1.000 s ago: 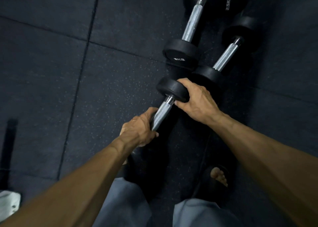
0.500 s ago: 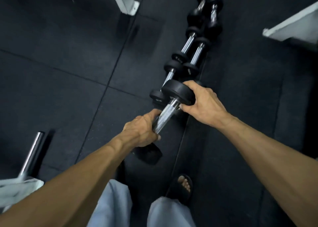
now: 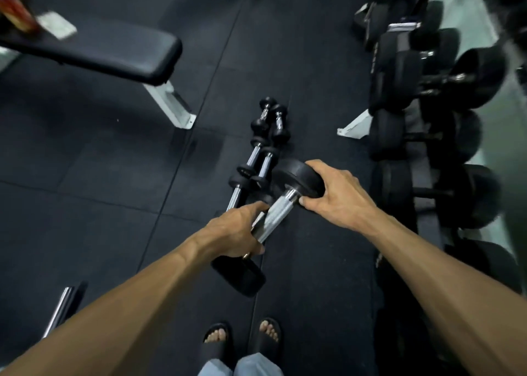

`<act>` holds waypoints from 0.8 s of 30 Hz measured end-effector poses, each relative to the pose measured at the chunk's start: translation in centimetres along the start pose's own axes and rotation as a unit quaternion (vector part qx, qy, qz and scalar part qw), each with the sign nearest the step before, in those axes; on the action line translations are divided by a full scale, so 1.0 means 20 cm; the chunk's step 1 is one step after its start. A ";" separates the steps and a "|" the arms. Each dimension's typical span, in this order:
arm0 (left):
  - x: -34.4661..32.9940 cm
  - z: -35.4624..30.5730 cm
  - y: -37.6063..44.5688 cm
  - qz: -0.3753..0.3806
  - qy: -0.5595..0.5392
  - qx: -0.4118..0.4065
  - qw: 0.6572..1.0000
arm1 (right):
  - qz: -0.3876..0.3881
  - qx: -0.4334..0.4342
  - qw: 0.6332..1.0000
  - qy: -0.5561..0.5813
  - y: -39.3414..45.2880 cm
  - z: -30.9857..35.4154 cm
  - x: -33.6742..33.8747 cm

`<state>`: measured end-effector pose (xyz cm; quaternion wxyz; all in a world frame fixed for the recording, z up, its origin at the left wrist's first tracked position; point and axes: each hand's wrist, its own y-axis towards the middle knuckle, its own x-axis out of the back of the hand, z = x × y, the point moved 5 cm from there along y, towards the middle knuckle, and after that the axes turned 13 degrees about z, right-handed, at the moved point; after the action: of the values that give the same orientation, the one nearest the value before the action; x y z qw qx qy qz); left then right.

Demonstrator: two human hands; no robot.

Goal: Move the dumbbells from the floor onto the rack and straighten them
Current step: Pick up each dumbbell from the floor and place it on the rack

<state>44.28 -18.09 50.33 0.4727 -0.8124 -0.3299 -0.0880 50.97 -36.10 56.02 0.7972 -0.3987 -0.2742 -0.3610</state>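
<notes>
Chrome handle of the black dumbbell, centre frame and clear of the rubber floor, sits in the left hand, fingers wrapped round it; the right hand cups its upper head; smaller dumbbells lie in a row above; the loaded rack fills the right edge; a bench sits upper left.

The black rubber floor is carrying a double row of small dumbbells lying end to end, while the rack beside is bearing heavier ones.
</notes>
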 end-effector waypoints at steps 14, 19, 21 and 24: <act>-0.11 -1.14 -0.14 0.053 0.143 -0.160 0.975 | -0.175 -0.142 0.974 0.036 -1.08 -0.36 0.63; -0.44 -1.66 -0.11 0.107 0.151 -0.206 0.961 | -0.203 -0.187 0.961 0.034 -1.56 -0.72 0.78; -0.61 -1.86 -0.08 0.124 0.156 -0.227 0.953 | -0.203 -0.207 0.956 0.032 -1.76 -0.88 0.82; -0.87 -2.16 -0.04 0.151 0.179 -0.249 0.940 | -0.201 -0.239 0.949 0.032 -2.06 -1.11 0.87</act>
<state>37.68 -61.36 66.11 0.3140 -0.9153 -0.0809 -0.2390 31.76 -78.22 74.80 0.5976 -0.5023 -0.2284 -0.5817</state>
